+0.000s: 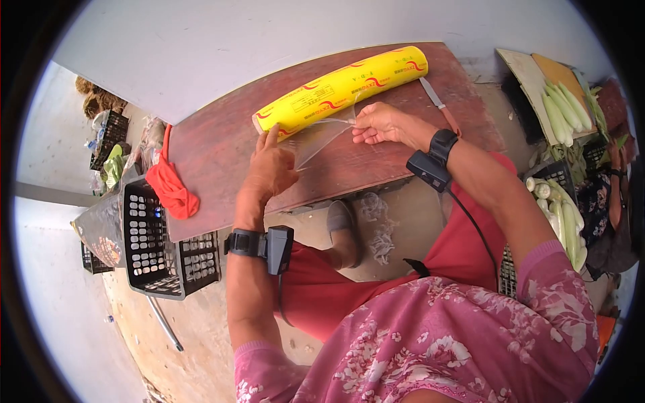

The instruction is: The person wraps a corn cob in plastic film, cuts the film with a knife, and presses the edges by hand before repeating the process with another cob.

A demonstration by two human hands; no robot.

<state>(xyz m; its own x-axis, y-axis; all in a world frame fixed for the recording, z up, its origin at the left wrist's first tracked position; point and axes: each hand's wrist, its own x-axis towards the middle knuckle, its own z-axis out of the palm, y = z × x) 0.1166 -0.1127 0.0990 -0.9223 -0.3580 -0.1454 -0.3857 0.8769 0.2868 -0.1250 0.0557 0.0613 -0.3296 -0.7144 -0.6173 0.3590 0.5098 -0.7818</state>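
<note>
I see the roll [342, 89] at twelve o'clock on the table [383, 161]. My right hand [381, 124] pinches its film [318, 142], seemingly keeping it taut — my left hand [271, 168], fingers spread loosely, touches the eleven-o'clock end, probably for steadiness.

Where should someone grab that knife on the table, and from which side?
By the reddish handle, probably coming from the person's right and near side. The knife lies flat, its blade pointing away toward the yellow roll and its handle back toward the right wrist strap, so that end looks safest to hold.
</note>
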